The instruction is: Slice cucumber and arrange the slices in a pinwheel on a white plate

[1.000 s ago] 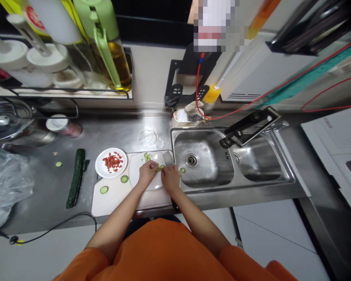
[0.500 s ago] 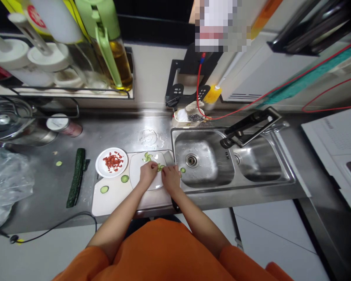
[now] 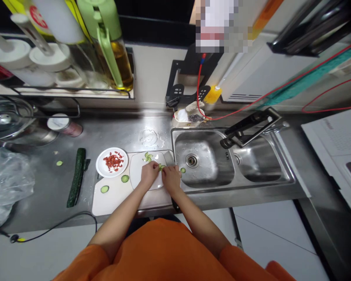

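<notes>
My left hand is closed in a pinch over a white plate, its fingertips at small cucumber slices. My right hand faces it, fingers bent, its thumb side at the same slices; the exact grip is partly hidden. Several curved cucumber pieces lie in a fan at the plate's far side. Under the plate is a white cutting board. A knife blade shows beyond my right hand, and its dark handle lies beneath my right wrist.
A saucer of red dried berries rests at the board's left. Loose cucumber rounds lie nearby. Further left are a dark green cucumber and a plastic bag. The double sink with black faucet is at right.
Both hands stay over the plate with barely any movement. My left hand has shifted very slightly to the right, nearer my right fingers.
</notes>
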Demonstrator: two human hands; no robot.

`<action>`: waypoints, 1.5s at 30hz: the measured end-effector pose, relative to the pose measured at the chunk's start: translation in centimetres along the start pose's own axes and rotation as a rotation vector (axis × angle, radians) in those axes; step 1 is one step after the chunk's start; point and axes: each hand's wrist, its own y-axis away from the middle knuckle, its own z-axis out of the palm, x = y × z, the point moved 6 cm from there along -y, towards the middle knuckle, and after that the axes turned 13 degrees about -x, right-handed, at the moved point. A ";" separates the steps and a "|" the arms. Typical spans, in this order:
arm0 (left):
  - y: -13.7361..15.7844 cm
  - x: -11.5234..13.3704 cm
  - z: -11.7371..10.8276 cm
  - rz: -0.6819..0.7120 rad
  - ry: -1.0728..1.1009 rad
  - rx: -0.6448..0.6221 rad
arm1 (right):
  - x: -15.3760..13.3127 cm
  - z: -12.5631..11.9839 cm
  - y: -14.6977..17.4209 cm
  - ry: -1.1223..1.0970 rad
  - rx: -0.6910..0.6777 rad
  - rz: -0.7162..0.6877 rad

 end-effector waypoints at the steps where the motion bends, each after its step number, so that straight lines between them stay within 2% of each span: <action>1: 0.0 0.0 0.0 -0.001 -0.002 0.000 | 0.0 0.0 0.0 -0.006 0.004 -0.004; 11: 0.5 0.4 -0.6 0.016 0.008 0.004 | 0.4 -0.2 0.3 -0.103 0.063 -0.042; 17: 1.7 0.3 -2.1 0.053 0.043 0.052 | 1.3 -1.0 1.4 -0.162 0.119 -0.065; 21: 4.3 -2.1 -4.8 0.066 0.066 0.143 | 1.2 -1.1 2.8 -0.167 0.143 -0.133; 25: 7.6 -7.1 -7.9 -0.042 0.021 0.297 | 0.6 -0.5 4.2 -0.161 0.112 -0.207; 29: 9.0 -10.4 -8.9 -0.106 -0.093 0.352 | -0.4 0.6 4.8 -0.135 0.068 -0.278; 33: 8.6 -11.2 -8.5 -0.096 -0.142 0.367 | -1.3 1.5 4.7 -0.101 0.042 -0.298; 37: 8.0 -11.4 -8.0 -0.108 -0.157 0.318 | -1.7 1.8 4.5 -0.064 0.018 -0.289; 40: 7.9 -11.9 -7.9 -0.126 -0.126 0.293 | -1.8 1.9 4.5 -0.053 -0.002 -0.283; 45: 8.1 -12.3 -7.9 -0.136 -0.050 0.337 | -2.1 1.5 4.7 -0.057 -0.018 -0.275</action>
